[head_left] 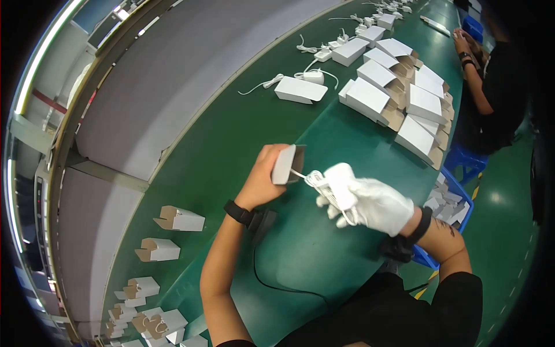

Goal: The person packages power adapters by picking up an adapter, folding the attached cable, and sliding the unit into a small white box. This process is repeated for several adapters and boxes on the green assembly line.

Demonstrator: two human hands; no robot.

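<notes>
My bare left hand [258, 180] grips a small white cardboard box [283, 166], its open end facing right. In my right hand [381, 205], which wears a white glove, is a white power adapter [341, 180] with its cord [317, 181] bundled in loops. One end of the cord reaches into the box's opening or just in front of it; I cannot tell which. Both hands are above the green tabletop [300, 254], and each wrist has a black band with a dark device on it.
Open white boxes [367, 98] lie in rows at the far right. White adapters with cords [314, 76] line the far side. More open boxes [188, 220] stand at the left. A blue crate [466, 214] holds white pieces beside the table. A co-worker [488, 87] sits at the far right.
</notes>
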